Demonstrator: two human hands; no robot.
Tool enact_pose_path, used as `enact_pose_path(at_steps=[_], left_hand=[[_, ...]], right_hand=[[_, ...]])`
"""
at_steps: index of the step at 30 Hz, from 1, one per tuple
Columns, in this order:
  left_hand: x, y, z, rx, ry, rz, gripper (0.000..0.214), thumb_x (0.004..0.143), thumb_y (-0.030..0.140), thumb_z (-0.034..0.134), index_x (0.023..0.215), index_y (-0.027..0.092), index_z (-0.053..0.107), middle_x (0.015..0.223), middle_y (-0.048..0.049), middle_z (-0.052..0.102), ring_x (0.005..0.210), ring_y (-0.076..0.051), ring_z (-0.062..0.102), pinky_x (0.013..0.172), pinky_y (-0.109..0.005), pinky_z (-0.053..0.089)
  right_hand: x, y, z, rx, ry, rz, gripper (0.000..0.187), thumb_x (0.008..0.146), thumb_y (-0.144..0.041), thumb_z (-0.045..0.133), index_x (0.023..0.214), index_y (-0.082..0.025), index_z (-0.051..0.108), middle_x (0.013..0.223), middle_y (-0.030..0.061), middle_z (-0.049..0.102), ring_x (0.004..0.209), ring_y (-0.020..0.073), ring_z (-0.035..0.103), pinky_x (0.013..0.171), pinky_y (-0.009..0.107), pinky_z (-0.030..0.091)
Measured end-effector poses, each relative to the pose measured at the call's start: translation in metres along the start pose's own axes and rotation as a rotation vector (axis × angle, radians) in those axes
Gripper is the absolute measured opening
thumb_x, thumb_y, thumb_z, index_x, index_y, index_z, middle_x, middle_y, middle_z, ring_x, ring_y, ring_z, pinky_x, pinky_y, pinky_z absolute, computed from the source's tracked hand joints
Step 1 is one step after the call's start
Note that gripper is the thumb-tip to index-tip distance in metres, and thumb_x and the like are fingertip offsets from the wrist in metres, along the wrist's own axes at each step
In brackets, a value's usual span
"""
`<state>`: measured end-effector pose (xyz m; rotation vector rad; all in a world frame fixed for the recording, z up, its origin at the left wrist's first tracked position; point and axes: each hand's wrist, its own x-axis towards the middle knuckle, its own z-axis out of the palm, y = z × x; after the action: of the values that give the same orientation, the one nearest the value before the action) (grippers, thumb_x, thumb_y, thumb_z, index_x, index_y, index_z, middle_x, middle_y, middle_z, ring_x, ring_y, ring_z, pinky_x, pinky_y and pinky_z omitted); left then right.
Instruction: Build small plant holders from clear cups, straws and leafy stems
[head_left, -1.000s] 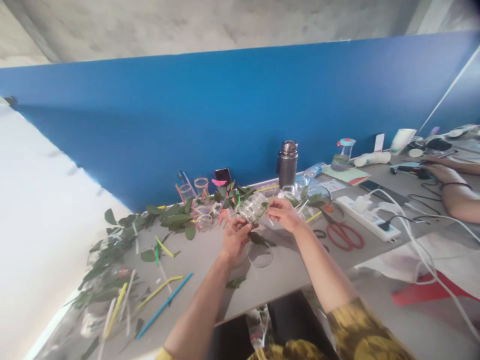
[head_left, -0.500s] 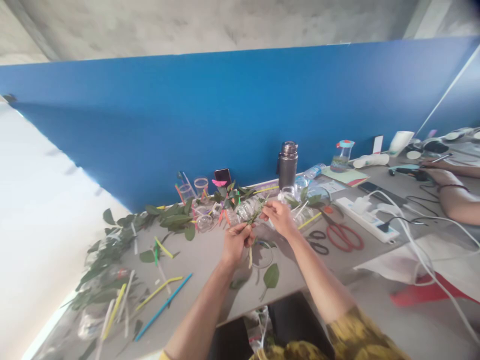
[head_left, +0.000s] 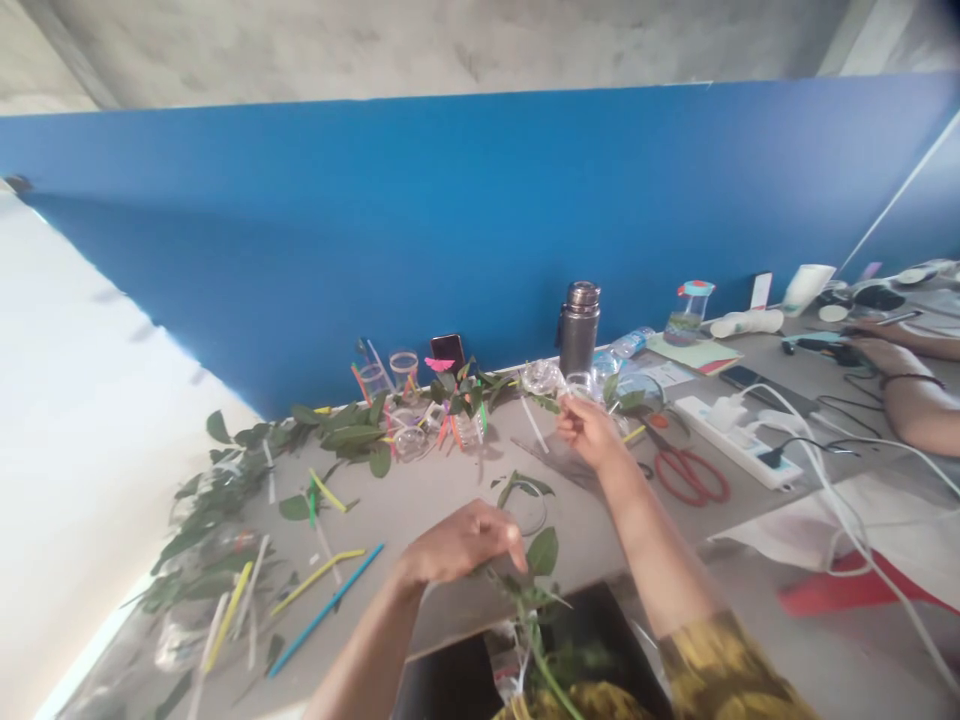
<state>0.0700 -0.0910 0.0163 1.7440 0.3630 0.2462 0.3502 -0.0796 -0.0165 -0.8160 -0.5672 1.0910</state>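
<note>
My left hand (head_left: 472, 540) is over the table's front edge, its fingers pointing down and loosened. A blurred green leafy stem (head_left: 536, 640) hangs in the air just below the fingertips, above a bag by my lap, apparently released. Farther back, my right hand (head_left: 591, 432) is closed, its fingertips at one end of a crumpled-looking clear plastic bottle (head_left: 544, 377). A white straw (head_left: 535, 425) slants down beneath the bottle. On the table between my hands lie a clear ring-shaped piece (head_left: 534, 508) and a loose leaf (head_left: 543, 551).
Leafy branches (head_left: 352, 438) and clear cups stretch along the left and back. Coloured straws (head_left: 326, 610) lie at left. A dark thermos (head_left: 579, 330) stands against the blue partition. Red scissors (head_left: 690, 475), a power strip (head_left: 739, 440) and cables are at right, beside another person's arm (head_left: 911, 400).
My hands have moved apart. The left came down toward the table edge, and the stem dropped from it. My right hand and the clear bottle shifted right, away from the back middle.
</note>
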Motion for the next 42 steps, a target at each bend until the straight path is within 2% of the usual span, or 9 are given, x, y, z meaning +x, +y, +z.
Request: enact_pose_path(at_steps=[3, 5, 9, 13, 18, 25, 30, 37, 42], left_hand=[[0.020, 0.000, -0.001, 0.144, 0.452, 0.009, 0.031, 0.086, 0.047, 0.073, 0.075, 0.018, 0.079, 0.070, -0.0067, 0.071, 0.065, -0.017, 0.060, 0.062, -0.027, 0.044], [0.038, 0.001, 0.000, 0.090, 0.708, 0.020, 0.024, 0.080, 0.040, 0.078, 0.092, 0.019, 0.080, 0.071, -0.0042, 0.072, 0.064, -0.018, 0.061, 0.060, -0.027, 0.044], [0.067, 0.011, 0.002, 0.092, 0.959, 0.073, 0.021, 0.074, 0.037, 0.083, 0.082, 0.019, 0.077, 0.066, -0.0025, 0.069, 0.062, -0.017, 0.059, 0.060, -0.027, 0.042], [0.074, 0.019, 0.000, 0.111, 0.893, 0.146, 0.037, 0.084, 0.038, 0.072, 0.054, 0.019, 0.064, 0.053, -0.0016, 0.060, 0.053, -0.013, 0.050, 0.058, -0.027, 0.038], [0.065, 0.009, -0.004, 0.015, 0.619, 0.210, 0.026, 0.087, 0.041, 0.069, 0.087, 0.018, 0.080, 0.064, -0.0048, 0.071, 0.057, -0.016, 0.058, 0.059, -0.028, 0.045], [0.065, -0.003, -0.010, 0.061, 0.878, 0.117, 0.017, 0.077, 0.020, 0.073, 0.093, 0.019, 0.078, 0.096, -0.0087, 0.076, 0.081, -0.020, 0.068, 0.072, -0.029, 0.052], [0.073, 0.010, -0.005, 0.056, 1.057, 0.215, 0.047, 0.071, 0.028, 0.086, 0.117, 0.024, 0.076, 0.101, -0.0057, 0.063, 0.081, -0.017, 0.058, 0.073, -0.029, 0.051], [0.089, 0.012, 0.003, 0.143, 1.111, 0.366, 0.007, 0.077, 0.032, 0.084, 0.082, 0.027, 0.084, 0.100, -0.0089, 0.061, 0.096, -0.024, 0.058, 0.080, -0.033, 0.052], [0.081, 0.015, 0.010, 0.134, 1.067, 0.468, 0.008, 0.082, 0.032, 0.080, 0.077, 0.027, 0.083, 0.089, -0.0086, 0.070, 0.090, -0.024, 0.064, 0.085, -0.037, 0.054]], right_hand=[[-0.010, 0.007, 0.013, 0.103, -0.064, 0.064, 0.039, 0.060, -0.039, 0.093, 0.079, -0.018, 0.066, 0.064, -0.0011, 0.063, 0.049, 0.0069, 0.045, 0.041, 0.018, 0.028], [-0.017, 0.012, 0.024, 0.098, -0.078, 0.083, 0.039, 0.061, -0.041, 0.092, 0.079, -0.018, 0.065, 0.065, -0.0005, 0.064, 0.049, 0.0070, 0.044, 0.040, 0.018, 0.026], [-0.025, 0.022, 0.041, -0.036, -0.038, 0.023, 0.045, 0.063, -0.050, 0.092, 0.078, -0.019, 0.064, 0.061, -0.0016, 0.063, 0.046, 0.0063, 0.040, 0.039, 0.018, 0.021], [-0.022, 0.025, 0.042, -0.077, 0.045, -0.026, 0.047, 0.065, -0.051, 0.092, 0.068, -0.020, 0.057, 0.046, -0.0082, 0.046, 0.041, 0.0048, 0.029, 0.038, 0.019, 0.016], [-0.015, 0.019, 0.030, 0.139, 0.092, 0.132, 0.045, 0.065, -0.034, 0.090, 0.068, -0.022, 0.047, 0.043, -0.0135, 0.028, 0.040, 0.0050, 0.020, 0.035, 0.017, 0.014], [-0.024, 0.022, 0.023, 0.218, -0.078, 0.157, 0.040, 0.073, -0.039, 0.088, 0.074, -0.022, 0.052, 0.045, -0.0136, 0.024, 0.041, 0.0061, 0.020, 0.036, 0.015, 0.021], [-0.033, 0.029, 0.021, 0.056, -0.099, 0.107, 0.044, 0.072, -0.048, 0.088, 0.070, -0.022, 0.053, 0.043, -0.0131, 0.024, 0.039, 0.0059, 0.021, 0.037, 0.016, 0.020], [-0.046, 0.033, 0.027, 0.018, -0.048, 0.117, 0.041, 0.071, -0.046, 0.087, 0.070, -0.021, 0.054, 0.043, -0.0132, 0.027, 0.037, 0.0050, 0.022, 0.035, 0.016, 0.017], [-0.047, 0.036, 0.029, 0.209, -0.022, 0.178, 0.039, 0.076, -0.036, 0.084, 0.069, -0.022, 0.048, 0.046, -0.0132, 0.025, 0.039, 0.0058, 0.020, 0.036, 0.016, 0.018]])
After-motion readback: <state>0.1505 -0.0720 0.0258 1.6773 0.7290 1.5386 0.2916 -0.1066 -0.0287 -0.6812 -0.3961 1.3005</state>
